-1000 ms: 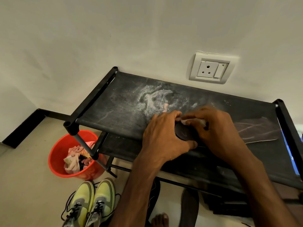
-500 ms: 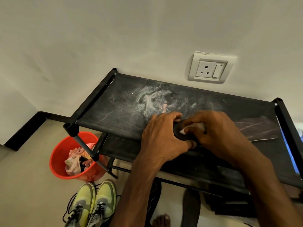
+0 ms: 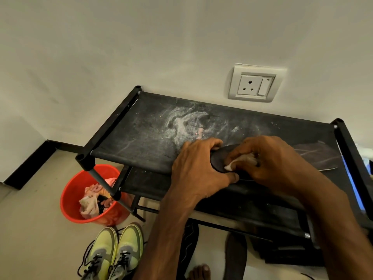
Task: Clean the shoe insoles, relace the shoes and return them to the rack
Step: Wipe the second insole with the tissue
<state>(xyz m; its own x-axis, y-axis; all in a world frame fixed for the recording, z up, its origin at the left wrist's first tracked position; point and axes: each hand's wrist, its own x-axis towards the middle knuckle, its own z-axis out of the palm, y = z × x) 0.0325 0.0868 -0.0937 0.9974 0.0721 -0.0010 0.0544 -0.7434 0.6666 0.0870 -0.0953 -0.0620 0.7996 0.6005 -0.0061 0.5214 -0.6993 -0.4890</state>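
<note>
The left hand (image 3: 199,168) curls around the black insole (image 3: 219,160), pinning its end on the rack (image 3: 141,138) top. The right hand (image 3: 272,158) pinches a pale cloth (image 3: 242,161) against it. The yellow-green shoes (image 3: 115,253) sit on the floor (image 3: 36,239).

The black rack's fabric shelf (image 3: 141,136) looks matt and dusty. The orange plastic bucket (image 3: 70,203) shines; its crumpled cloth rags (image 3: 90,205) look soft.

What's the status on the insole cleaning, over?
Left hand grips the insole on the rack. Right hand pinches a cloth against it. Second insole lies to the right; nothing in the way.
</note>
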